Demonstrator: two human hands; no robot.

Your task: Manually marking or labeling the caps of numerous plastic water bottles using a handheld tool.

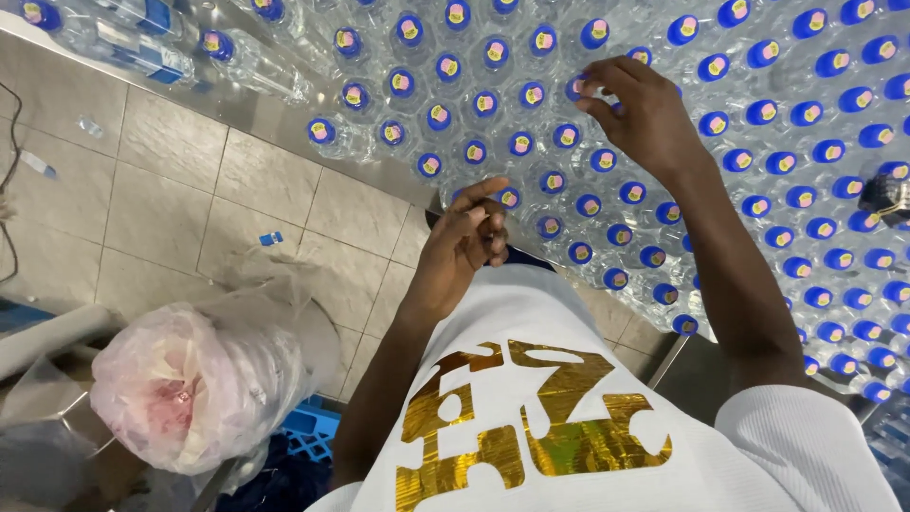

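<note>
Several clear plastic bottles with blue caps stand packed together on a table, each cap bearing a small pale seal. My right hand reaches over them, its fingertips pinched on the cap of one bottle in the far rows. My left hand hovers at the table's near edge, its fingers curled loosely and the index finger stretched toward the nearest caps. I cannot tell whether it holds anything small.
Tiled floor lies to the left, with a loose blue cap on it. A bulging clear plastic bag sits at lower left beside a blue crate. More bottles lie on their sides at top left.
</note>
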